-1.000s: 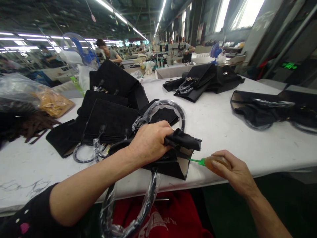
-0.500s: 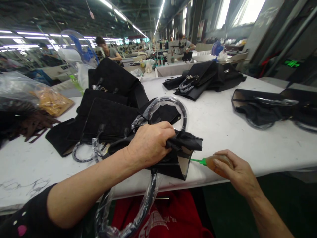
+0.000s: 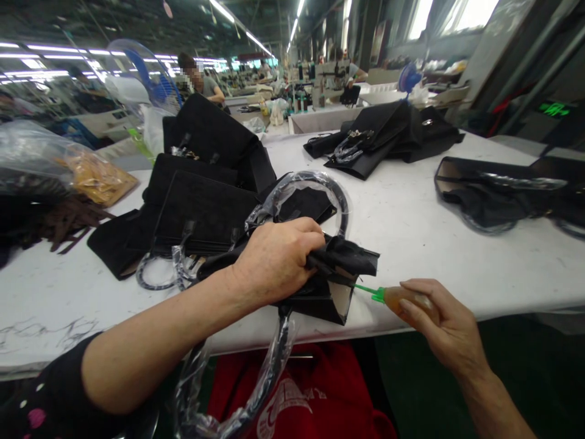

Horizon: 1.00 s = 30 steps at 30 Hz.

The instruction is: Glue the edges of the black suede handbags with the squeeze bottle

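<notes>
A worker's left hand [image 3: 278, 262] clamps the folded black lining at the open end of a black handbag [image 3: 320, 296] lying at the near edge of a white worktop [image 3: 411, 231]. Just right of it, the right hand [image 3: 441, 323] closes around an amber glue bottle [image 3: 402, 300], its green nozzle [image 3: 368, 291] touching the bag's edge. Plastic-wrapped handles [image 3: 315, 189] arch behind the left hand; more black bags [image 3: 201, 207] lie beyond.
</notes>
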### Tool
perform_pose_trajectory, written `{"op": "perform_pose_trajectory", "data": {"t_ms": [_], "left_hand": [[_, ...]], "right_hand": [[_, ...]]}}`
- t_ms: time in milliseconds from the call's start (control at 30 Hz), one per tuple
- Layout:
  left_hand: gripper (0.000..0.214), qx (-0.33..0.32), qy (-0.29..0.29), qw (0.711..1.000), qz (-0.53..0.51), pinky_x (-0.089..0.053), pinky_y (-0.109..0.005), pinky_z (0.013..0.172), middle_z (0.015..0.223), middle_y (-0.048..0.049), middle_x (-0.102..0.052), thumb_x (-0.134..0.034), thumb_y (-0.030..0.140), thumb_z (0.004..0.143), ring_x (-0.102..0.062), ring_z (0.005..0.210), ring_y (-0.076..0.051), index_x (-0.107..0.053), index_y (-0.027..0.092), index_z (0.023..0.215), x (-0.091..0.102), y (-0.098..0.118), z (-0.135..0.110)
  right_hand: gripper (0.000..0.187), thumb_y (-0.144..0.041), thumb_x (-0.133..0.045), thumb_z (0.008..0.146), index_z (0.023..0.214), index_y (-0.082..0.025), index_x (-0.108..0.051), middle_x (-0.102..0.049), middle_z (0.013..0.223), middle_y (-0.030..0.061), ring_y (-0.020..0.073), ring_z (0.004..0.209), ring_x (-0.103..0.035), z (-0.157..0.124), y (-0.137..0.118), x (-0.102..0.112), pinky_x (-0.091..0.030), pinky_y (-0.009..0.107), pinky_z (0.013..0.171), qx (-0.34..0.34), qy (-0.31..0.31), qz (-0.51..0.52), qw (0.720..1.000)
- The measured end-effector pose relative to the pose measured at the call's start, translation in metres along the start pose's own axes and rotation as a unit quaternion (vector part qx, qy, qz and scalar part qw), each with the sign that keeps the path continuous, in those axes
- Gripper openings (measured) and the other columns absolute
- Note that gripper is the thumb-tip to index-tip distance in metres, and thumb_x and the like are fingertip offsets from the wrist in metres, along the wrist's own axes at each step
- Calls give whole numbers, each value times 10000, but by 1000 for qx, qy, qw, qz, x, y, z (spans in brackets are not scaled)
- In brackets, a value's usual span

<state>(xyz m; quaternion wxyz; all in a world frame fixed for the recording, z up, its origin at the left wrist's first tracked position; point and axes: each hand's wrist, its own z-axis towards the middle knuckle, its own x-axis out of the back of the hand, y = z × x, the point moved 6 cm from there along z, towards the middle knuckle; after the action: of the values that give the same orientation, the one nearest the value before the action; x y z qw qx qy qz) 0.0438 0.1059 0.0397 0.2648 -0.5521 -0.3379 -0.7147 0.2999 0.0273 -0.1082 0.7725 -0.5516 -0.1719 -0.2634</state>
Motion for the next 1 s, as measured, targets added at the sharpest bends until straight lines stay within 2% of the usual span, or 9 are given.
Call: {"op": "perform_pose_trajectory", "data": {"t_ms": [100,233,467,633,667,767,900,1000], "left_hand": [[139,4,-3,1000,-3,-575,-261,755,1130,10,-739,-691,173,777,-726,908,-186,-756,224,888,0,0,-1],[123,-2,-11,1000,-2,-574,-265,746,1113,14,-737,-679,170,783,-726,901,-189,-750,219,870,-1,-1,-2],[167,-14,-20,1000,9,-566,-252,693,1157,18,-713,-636,150,787,-723,886,-175,-738,223,898,2,0,-10],[208,-24,-11,999,26,-560,-256,664,1236,-12,-655,-604,145,783,-717,843,-167,-732,222,929,4,3,-16],[198,-25,-6,999,26,-558,-255,658,1233,-16,-646,-601,144,782,-712,818,-158,-730,217,914,4,3,-17],[178,-28,14,999,19,-541,-245,630,1185,-23,-627,-580,141,789,-680,745,-127,-727,203,867,5,2,-20],[166,-22,23,999,11,-492,-220,577,1043,-23,-599,-557,142,793,-613,673,-98,-716,188,807,6,2,-24],[177,-23,12,1000,2,-486,-224,585,967,-26,-566,-546,137,793,-593,704,-115,-714,183,822,4,2,-26]], "right_hand": [[218,-402,-640,926,1086,-253,-651,-673,1042,60,248,927,-656,0,-2,-2,-532,381,802,13,-15,7,1000],[215,-373,-646,929,1108,-255,-641,-659,1079,64,249,978,-635,-1,0,1,-512,389,852,10,5,6,1000],[195,-377,-637,939,1105,-275,-636,-659,1070,32,217,940,-653,-8,5,-4,-524,325,804,-10,-66,41,997],[204,-370,-644,933,1112,-272,-635,-657,1092,34,225,987,-641,-13,7,-2,-507,336,865,-20,-37,43,998],[198,-367,-644,933,1107,-272,-637,-663,1075,31,220,967,-648,-14,7,-4,-515,326,846,-20,-51,46,997],[179,-360,-640,935,1095,-280,-647,-680,1038,20,204,909,-669,-18,7,-9,-533,295,778,-10,-91,54,994],[200,-354,-646,933,1115,-272,-643,-671,1094,44,226,981,-654,-19,7,-1,-527,323,835,-6,-30,32,999],[192,-358,-639,938,1110,-273,-644,-683,1059,39,216,927,-670,-21,4,-7,-542,305,781,4,-82,44,996]]}}
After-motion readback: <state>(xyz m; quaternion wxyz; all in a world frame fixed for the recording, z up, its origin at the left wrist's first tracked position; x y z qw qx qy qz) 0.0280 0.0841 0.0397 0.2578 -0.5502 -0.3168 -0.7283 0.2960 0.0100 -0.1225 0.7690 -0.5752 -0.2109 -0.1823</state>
